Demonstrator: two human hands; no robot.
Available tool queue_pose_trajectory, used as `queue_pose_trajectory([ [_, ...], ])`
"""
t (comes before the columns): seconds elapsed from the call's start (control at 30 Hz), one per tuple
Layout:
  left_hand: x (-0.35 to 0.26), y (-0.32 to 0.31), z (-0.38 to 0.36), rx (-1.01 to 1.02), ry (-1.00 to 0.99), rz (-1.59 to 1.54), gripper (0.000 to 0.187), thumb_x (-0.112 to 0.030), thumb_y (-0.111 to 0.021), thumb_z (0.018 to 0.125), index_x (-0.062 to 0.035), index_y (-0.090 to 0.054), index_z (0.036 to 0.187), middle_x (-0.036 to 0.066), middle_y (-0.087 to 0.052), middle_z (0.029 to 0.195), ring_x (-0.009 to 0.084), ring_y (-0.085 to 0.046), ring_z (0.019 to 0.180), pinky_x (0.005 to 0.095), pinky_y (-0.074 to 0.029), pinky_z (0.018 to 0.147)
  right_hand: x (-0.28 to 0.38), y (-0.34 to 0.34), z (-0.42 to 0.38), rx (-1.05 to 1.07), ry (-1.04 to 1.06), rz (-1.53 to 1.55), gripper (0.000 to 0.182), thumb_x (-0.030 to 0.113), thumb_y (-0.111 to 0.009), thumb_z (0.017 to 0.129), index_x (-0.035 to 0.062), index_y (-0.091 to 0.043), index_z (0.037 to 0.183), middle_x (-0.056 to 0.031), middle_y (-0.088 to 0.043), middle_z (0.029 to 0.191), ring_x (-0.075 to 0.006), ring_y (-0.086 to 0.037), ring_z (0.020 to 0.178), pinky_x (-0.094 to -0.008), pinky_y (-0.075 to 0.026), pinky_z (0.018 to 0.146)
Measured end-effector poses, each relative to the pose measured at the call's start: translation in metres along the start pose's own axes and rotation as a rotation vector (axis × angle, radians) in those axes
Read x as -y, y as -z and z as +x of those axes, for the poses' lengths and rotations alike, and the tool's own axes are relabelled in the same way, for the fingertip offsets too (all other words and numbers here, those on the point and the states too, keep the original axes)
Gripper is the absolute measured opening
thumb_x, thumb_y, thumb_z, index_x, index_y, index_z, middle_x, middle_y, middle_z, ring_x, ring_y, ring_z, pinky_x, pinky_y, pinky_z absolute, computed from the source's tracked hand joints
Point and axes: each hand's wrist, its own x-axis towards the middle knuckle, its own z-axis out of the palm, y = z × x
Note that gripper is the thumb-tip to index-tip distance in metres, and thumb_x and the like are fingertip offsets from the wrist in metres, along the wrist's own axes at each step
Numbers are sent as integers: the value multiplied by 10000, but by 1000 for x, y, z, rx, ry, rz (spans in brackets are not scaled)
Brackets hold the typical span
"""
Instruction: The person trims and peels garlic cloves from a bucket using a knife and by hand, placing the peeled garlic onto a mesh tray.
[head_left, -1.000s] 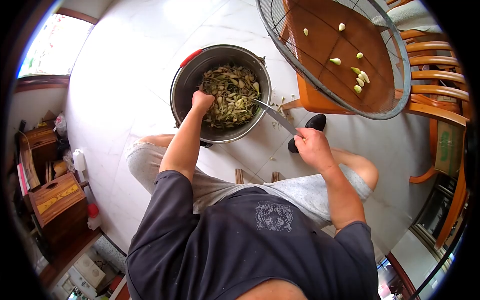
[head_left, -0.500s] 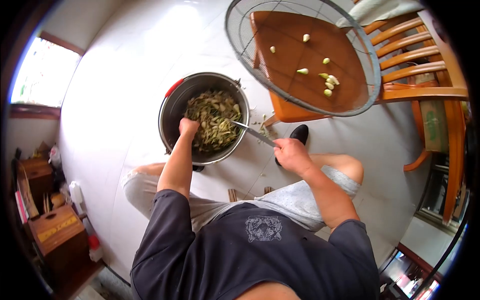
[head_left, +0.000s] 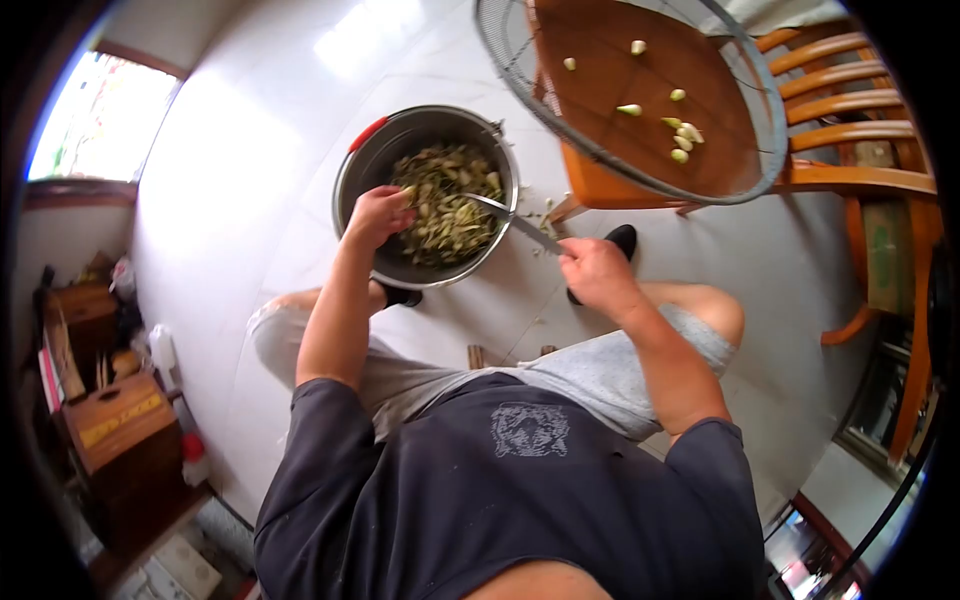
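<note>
Two hands work at a wide metal pot (head_left: pixel 365 178), which stands upright and open on the pale floor (head_left: pixel 230 215), in front of the seated person's knees. The left hand (head_left: pixel 380 215) is raised above the left part of the opening, its fingertips closed on a small pale bulb (head_left: pixel 408 190). The right hand (head_left: pixel 597 272), well apart from the left, is clamped on the near end of a knife (head_left: pixel 536 235), whose blade crosses above the pot's right rim and points inward over the heap of bulbs and stalks (head_left: pixel 440 232); whether the blade touches the rim cannot be told. Note the red grip (head_left: pixel 368 134) at the upper left of the pot. Upper right: a round mesh basket (head_left: pixel 777 140) rests over the seat of a wooden chair (head_left: pixel 612 190), with several loose bulbs (head_left: pixel 682 142) inside, some grouped and others apart. Pale scraps (head_left: pixel 540 217) lie scattered on the floor between pot and chair, near a black shoe (head_left: pixel 622 240)
</note>
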Motion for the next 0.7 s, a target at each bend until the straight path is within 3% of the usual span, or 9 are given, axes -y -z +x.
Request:
queue_pose_trajectory([
  [0.1, -17, -22, -34, 189, -59, -170, 264, -33, -657, 834, 51, -552, 1061, 94, -597, 839, 173, -609, 700, 255, -490, 569, 0, -2, -1, -21, 18, 17, 234, 165, -539, 814, 45, -657, 976, -207, -631, 827, -377, -607, 790, -421, -483, 716],
  [0.23, -12, -40, -52, 319, -87, -281, 309, 51, -662, 786, 37, -531, 1066, 118, -598, 923, 214, -644, 755, 288, -545, 643, 5, 4, -2, -36, -21, 58, 263, 179, -526, 814, 37, -657, 992, -200, -644, 837, -385, -611, 822, -449, -483, 734],
  [0.33, -11, -59, -67, 369, -102, -287, 271, 41, -659, 792, 25, -541, 1036, 104, -611, 889, 204, -647, 760, 286, -540, 645, 0, 0, 0, -119, 14, 89, 233, 162, -551, 814, 45, -662, 982, -182, -639, 814, -371, -611, 779, -436, -481, 704],
  [0.47, -10, -89, -92, 434, -90, -276, 223, 20, -661, 803, 11, -561, 1002, 83, -625, 850, 184, -646, 745, 277, -525, 636, 6, -5, 1, -309, 261, 137, 211, 96, -598, 801, 78, -672, 997, -131, -597, 770, -320, -598, 694, -385, -485, 630],
  [0.57, -6, -108, -103, 461, -59, -320, 216, 4, -672, 798, 14, -567, 987, 90, -628, 853, 187, -643, 748, 283, -516, 637, 14, -1, -3, -325, 370, 143, 251, 37, -589, 814, 28, -650, 1057, -138, -605, 779, -263, -586, 653, -313, -468, 608],
  [0.7, 1, -124, -109, 500, -42, -331, 227, 22, -651, 792, 32, -561, 1000, 106, -626, 852, 190, -630, 740, 290, -496, 633, 13, -1, -6, -356, 427, 52, 277, 18, -614, 793, 37, -641, 1069, -123, -576, 738, -263, -575, 627, -329, -468, 583],
])
